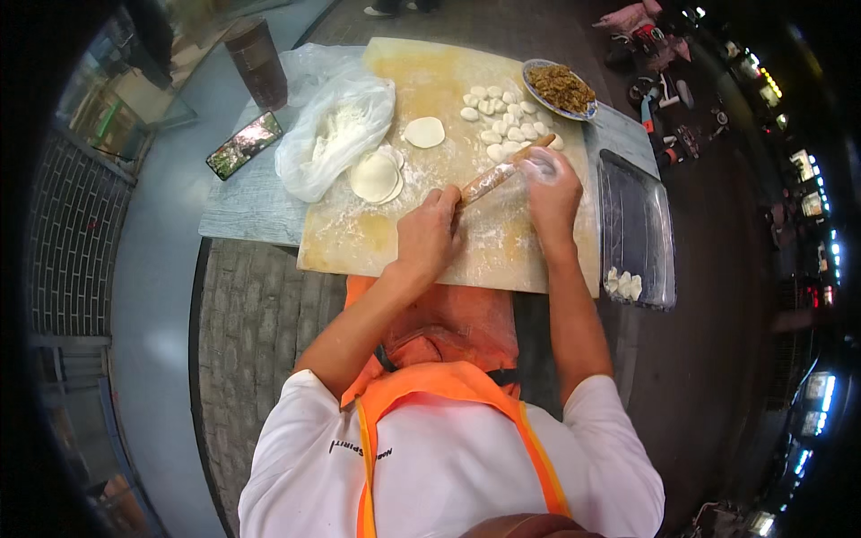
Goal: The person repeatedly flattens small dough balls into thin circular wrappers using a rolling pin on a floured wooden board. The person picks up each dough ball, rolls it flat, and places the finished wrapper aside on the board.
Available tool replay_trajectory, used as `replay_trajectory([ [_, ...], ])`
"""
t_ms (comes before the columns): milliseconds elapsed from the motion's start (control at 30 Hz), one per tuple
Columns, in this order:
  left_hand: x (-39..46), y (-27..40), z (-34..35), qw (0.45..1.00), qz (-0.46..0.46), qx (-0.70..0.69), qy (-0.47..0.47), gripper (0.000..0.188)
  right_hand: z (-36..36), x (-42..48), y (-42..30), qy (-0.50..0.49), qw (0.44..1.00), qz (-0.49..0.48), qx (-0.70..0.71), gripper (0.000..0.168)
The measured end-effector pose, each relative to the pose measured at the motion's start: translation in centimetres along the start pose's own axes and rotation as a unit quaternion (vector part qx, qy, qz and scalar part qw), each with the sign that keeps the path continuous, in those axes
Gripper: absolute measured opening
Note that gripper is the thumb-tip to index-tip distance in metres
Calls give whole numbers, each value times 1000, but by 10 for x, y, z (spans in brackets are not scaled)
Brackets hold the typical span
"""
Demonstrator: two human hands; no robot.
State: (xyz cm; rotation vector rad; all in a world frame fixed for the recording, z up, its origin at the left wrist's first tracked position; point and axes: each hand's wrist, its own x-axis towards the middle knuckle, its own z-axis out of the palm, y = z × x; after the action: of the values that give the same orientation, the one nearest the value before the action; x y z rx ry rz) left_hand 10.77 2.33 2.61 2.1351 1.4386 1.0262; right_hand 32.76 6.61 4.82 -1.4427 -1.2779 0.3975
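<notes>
My left hand (430, 228) is closed around the near end of a floured wooden rolling pin (494, 180), which slants up to the right over a pale board (377, 239). My right hand (555, 191) is beside the pin's far part; its fingertips are blurred and whitish, and I cannot tell whether they hold dough. Small dough pieces (509, 128) lie grouped beyond the pin. One flat round wrapper (425, 132) lies alone near the board's middle. Several overlapping wrappers (375, 177) rest to the left, next to an open plastic bag of flour (336, 134).
A patterned plate of brown minced filling (559, 89) is at the board's far right corner. Right of the board, a clear tray (635, 222) holds a few white dumplings (624, 285) at its near end. A smartphone (244, 145) and a dark brown cup (257, 64) are on the left.
</notes>
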Motion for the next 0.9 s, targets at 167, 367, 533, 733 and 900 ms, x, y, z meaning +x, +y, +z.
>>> replay_trajectory([
  [167, -6, -3, 43, 995, 26, -57, 76, 19, 32, -33, 31, -77, 844, 303, 436, 46],
  [367, -24, -7, 2, 997, 54, -52, -9, 29, 29, 23, 84, -15, 835, 331, 440, 21],
  [533, -44, -59, -52, 997, -2, -38, 67, 24, 19, 16, 32, -94, 971, 113, 189, 44],
  [733, -59, -81, -67, 978, -133, -82, 141, 26, 31, -58, -19, -331, 935, -125, -30, 55],
  [900, -54, -77, -60, 978, -126, -58, 156, 25, 35, -63, -20, -416, 838, -315, -161, 51],
])
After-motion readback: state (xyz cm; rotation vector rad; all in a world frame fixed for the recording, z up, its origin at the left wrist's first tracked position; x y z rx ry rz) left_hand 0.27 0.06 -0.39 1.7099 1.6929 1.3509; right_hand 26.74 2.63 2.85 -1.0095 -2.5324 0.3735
